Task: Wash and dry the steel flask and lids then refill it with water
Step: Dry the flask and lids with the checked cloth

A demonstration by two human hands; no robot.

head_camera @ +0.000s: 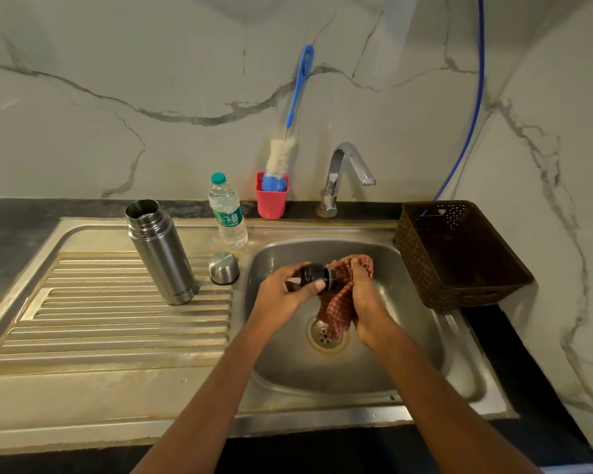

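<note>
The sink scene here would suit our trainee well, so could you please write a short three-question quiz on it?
1. True or false: the steel flask stands open on the drainboard.
2. What does the left hand hold over the sink basin?
A. the black inner lid
B. the steel cup lid
C. the water bottle
3. Fill in: the right hand presses a checked ____ against that lid.

Key: 1 true; 2 A; 3 cloth. The bottle brush sits in the red cup, unused, and no water shows at the tap.
</note>
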